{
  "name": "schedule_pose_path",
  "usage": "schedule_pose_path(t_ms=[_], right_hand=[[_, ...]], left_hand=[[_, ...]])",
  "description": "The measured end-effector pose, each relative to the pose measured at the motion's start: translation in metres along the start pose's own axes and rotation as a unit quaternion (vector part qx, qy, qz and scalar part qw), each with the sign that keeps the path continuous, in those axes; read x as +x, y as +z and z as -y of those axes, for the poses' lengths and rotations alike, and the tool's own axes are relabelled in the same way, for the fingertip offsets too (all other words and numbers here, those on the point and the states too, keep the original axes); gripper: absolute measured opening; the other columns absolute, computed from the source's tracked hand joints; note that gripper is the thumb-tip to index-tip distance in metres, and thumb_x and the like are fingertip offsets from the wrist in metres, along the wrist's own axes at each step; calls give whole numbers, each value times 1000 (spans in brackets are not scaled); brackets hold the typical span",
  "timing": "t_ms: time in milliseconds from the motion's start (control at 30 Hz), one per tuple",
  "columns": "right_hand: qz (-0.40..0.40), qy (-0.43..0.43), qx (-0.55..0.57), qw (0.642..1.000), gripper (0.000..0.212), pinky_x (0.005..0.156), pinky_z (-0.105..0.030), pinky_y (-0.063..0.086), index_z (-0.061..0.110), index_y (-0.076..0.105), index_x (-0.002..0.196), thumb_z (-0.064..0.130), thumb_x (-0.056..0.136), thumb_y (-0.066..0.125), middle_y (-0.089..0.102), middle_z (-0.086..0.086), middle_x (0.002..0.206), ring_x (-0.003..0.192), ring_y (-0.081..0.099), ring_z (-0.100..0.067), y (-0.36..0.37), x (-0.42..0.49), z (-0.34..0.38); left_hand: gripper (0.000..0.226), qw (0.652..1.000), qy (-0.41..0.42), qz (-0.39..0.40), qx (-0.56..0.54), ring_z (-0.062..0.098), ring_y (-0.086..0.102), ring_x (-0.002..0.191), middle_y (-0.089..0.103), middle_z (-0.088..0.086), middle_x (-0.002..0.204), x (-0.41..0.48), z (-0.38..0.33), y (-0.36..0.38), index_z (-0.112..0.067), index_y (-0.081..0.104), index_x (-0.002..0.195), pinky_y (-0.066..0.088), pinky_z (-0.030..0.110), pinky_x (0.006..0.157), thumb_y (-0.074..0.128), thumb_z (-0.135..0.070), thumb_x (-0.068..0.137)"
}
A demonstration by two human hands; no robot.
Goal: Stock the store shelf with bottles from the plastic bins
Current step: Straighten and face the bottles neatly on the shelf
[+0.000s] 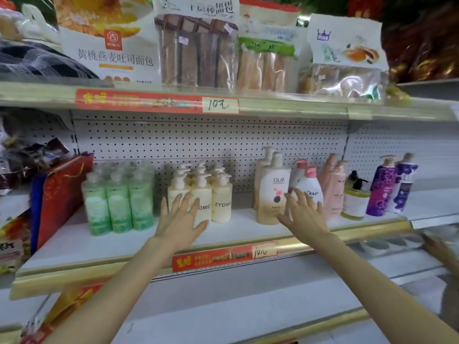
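Cream pump bottles [222, 202] labelled ZYOME, green bottles [119, 207] beside

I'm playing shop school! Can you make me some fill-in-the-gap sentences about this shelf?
The cream pump bottles behind the left hand say ____.
The Dove bottle has a ____ cap.
The green bottles stand to the cream ones' ____.
The right hand holds ____.
Missing words: ZYOME, pink, left, nothing.
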State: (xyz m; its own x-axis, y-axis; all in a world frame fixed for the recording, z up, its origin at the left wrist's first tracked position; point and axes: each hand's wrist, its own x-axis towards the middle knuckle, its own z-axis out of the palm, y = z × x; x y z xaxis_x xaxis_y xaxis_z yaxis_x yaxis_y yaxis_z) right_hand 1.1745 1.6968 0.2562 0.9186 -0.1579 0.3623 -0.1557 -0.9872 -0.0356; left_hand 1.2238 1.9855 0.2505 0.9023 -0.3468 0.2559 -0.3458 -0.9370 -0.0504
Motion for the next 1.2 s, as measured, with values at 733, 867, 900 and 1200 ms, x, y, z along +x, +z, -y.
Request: schedule_pose_path(t_ms=[733, 867, 900, 1200], right_hand=[[105, -27, 437, 893, 108, 106, -29, 29, 9, -2, 150, 27, 78, 77, 14, -12, 149, 138, 22, -22, 34, 164, -62], [77, -10, 445, 892, 107, 99, -16, 26, 0, 3, 145, 18, 73, 81, 18, -12, 142, 134, 23, -21, 52, 164, -58], [63, -7, 434, 899, 108, 103, -20, 27, -3, 4, 144, 18, 72, 81, 20, -13, 141, 134, 23, -23, 56, 164, -57], [83, 12, 386, 919, 109, 85, -31, 38, 4, -4, 145, 10, 73, 78, 21, -10, 144, 127, 40, -27, 84, 151, -50]], left_hand=[[76, 965, 79, -14, -248, 22, 38, 132, 28, 5, 152, 211, -177, -67, -30, 15, 149, 34, 30, 104, 58, -45, 88], [61, 978, 96, 55, -177, 20, 40, 125, 31, 0, 143, 236, -192, -58, -21, 40, 137, 37, 30, 100, 67, -33, 83], [63, 981, 96, 65, -156, 22, 41, 124, 29, 1, 141, 240, -193, -53, -21, 40, 136, 39, 34, 100, 70, -29, 81], [49, 988, 121, 41, -90, 31, 47, 116, 29, 6, 134, 253, -183, -35, -15, 51, 114, 45, 43, 91, 78, -20, 73]])
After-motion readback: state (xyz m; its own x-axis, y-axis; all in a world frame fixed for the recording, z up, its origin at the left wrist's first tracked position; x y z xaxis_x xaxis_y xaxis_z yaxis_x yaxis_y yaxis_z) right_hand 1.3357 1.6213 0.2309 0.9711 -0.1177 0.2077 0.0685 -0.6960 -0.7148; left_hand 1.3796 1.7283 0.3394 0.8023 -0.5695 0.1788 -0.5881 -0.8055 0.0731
